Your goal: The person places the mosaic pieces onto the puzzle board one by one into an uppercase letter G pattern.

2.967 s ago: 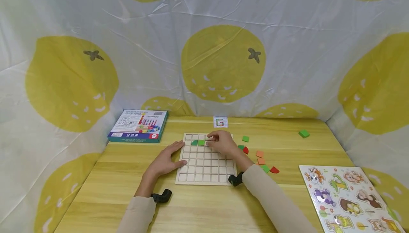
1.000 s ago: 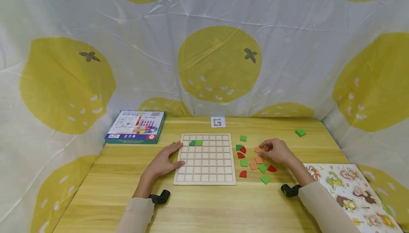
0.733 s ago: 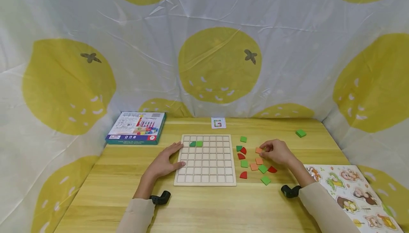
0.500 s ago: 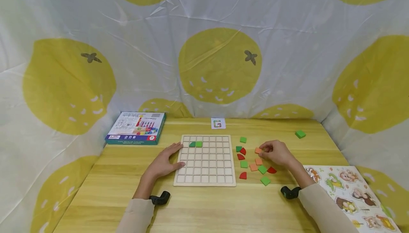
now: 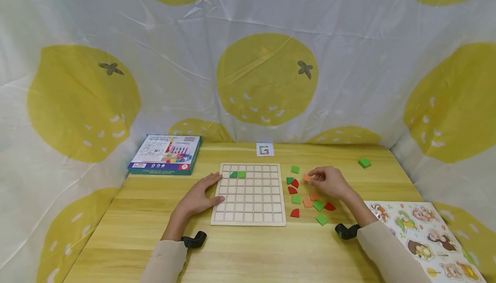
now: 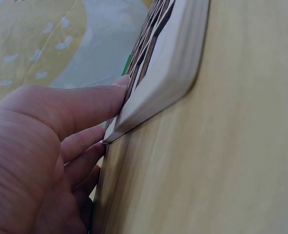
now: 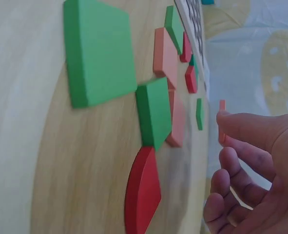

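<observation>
While tiles neighbour the board, a sleeve seemingly overlaps animal pictures.

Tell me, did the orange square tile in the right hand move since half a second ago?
Yes: the orange square tile, pinched by the right hand, moved left in the head view, closer to the wooden grid board.

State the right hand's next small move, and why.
Probably carry the flat orange square tile leftward to the pale wooden grid board: the right hand pinches it, the left hand touches the board's edge, and the cell just right of the light-green square tile is bare.
</observation>
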The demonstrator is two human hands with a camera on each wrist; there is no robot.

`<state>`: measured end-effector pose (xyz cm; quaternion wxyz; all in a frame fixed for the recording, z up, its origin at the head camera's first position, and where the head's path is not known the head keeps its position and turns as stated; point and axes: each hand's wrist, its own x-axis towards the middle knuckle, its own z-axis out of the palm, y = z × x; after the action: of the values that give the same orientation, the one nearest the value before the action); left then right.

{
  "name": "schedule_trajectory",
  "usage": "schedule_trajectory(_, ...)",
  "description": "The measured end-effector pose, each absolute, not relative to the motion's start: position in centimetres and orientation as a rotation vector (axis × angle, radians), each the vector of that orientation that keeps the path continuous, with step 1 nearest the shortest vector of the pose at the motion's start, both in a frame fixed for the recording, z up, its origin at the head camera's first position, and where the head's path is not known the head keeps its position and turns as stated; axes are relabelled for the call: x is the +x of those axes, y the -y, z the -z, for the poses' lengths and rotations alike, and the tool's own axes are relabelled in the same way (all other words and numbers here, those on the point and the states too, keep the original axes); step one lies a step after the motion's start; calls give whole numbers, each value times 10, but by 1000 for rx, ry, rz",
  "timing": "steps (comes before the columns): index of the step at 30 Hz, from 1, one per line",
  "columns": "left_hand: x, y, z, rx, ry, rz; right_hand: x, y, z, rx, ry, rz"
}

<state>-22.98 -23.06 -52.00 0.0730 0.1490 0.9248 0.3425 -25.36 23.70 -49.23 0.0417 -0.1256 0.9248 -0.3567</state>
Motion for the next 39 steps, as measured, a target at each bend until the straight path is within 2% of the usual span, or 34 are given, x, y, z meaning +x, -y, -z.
schedule_trajectory(9,-230,231,521,448,-2781,-1026,-258,-215,485,-423,-2838,1111)
schedule_trajectory(24,-230,232,522,457,-2779,-1031,-273,-149,475,-518,-2773,1134)
schedule_trajectory(39,-231,232,521,448,-2772,-1038,-293,-88,494,-560,-2679,1177)
